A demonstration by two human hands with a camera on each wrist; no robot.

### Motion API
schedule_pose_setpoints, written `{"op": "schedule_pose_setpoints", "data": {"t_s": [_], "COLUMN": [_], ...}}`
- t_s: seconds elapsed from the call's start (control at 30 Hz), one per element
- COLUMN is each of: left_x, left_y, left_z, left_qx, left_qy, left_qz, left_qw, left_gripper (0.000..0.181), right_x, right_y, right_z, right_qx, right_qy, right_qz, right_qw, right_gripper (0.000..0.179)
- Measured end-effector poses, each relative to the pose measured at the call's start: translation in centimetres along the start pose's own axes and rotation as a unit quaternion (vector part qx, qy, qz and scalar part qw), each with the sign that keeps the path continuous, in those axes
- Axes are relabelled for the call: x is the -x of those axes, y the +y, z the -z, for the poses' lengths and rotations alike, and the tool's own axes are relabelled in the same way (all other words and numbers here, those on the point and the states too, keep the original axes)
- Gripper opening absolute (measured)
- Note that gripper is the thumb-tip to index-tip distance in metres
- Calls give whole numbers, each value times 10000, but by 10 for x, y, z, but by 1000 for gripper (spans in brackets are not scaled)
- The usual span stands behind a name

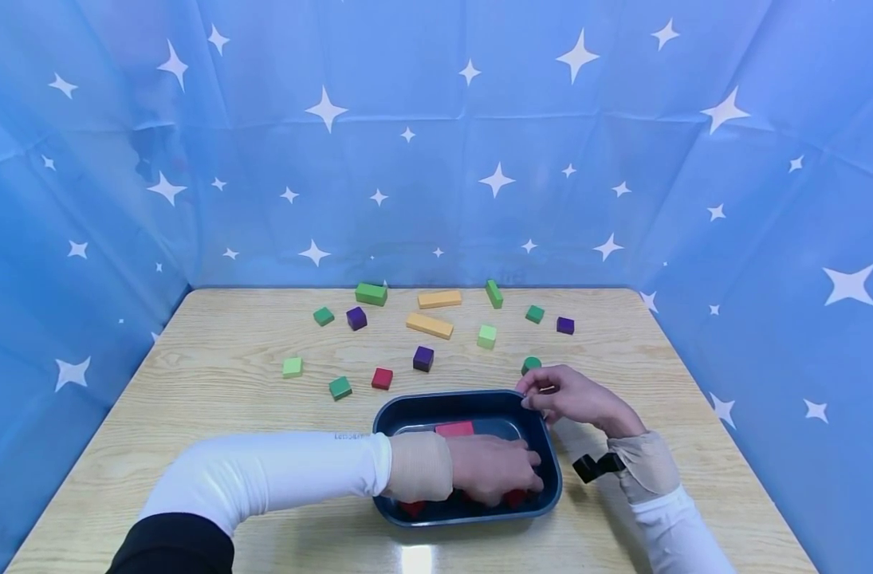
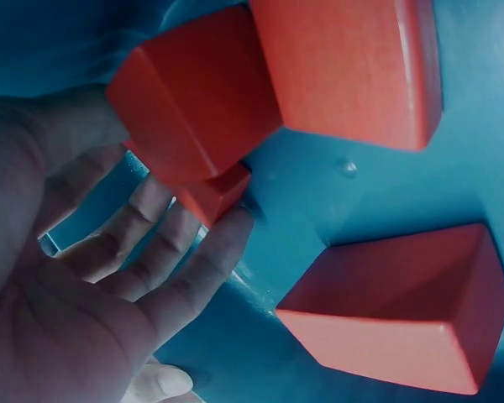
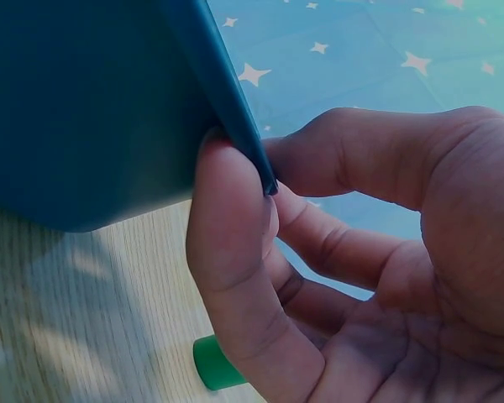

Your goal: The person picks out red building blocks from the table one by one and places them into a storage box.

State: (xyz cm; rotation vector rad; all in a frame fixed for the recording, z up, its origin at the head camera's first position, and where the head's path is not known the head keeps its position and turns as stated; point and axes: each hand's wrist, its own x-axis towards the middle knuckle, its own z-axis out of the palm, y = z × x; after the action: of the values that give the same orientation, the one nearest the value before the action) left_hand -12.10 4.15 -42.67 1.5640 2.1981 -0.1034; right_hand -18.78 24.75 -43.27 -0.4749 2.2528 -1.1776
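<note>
A dark blue tray stands near the front of the table, with several red blocks inside. My left hand reaches down into it. In the left wrist view, its thumb and fingers meet a tilted red block that overlaps a smaller red block; the fingertips are partly hidden. Two more red blocks, one at the upper right and one lower down, lie on the tray floor. My right hand pinches the tray's far right corner between thumb and fingers, as the rim shows close up.
Beyond the tray lie scattered blocks: a red one, a purple cube, orange bars, a light green cube and several greens. A green cylinder sits just behind my right hand. A starry blue curtain surrounds the table.
</note>
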Motion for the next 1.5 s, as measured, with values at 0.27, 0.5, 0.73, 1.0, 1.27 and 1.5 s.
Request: {"op": "schedule_pose_setpoints", "data": {"t_s": [0.27,0.5,0.73,1.0,1.27,1.5], "left_x": [1,6,19,39,63,84], "left_y": [0,-3,-11,-20,-28,-42], "left_z": [-1,2,5,11,19,30], "left_qx": [-99,-121,130,523,853,760], "left_qy": [12,53,389,898,1680,2274], "left_qz": [-65,22,105,231,495,1122], "left_qw": [9999,9999,9991,9943,9809,9643], "left_gripper": [56,57,65,70,80,82], "right_x": [1,1,0,1,1,1], "right_y": [-1,0,0,-1,0,0], "right_z": [0,0,0,0,0,-1], "right_qx": [-62,-48,-33,-35,-53,-19], "right_qy": [-4,-20,-9,-36,-98,-12], "right_qz": [-7,17,5,-11,56,56], "right_qw": [10000,10000,10000,10000,9999,10000], "right_gripper": [18,18,18,19,18,19]}}
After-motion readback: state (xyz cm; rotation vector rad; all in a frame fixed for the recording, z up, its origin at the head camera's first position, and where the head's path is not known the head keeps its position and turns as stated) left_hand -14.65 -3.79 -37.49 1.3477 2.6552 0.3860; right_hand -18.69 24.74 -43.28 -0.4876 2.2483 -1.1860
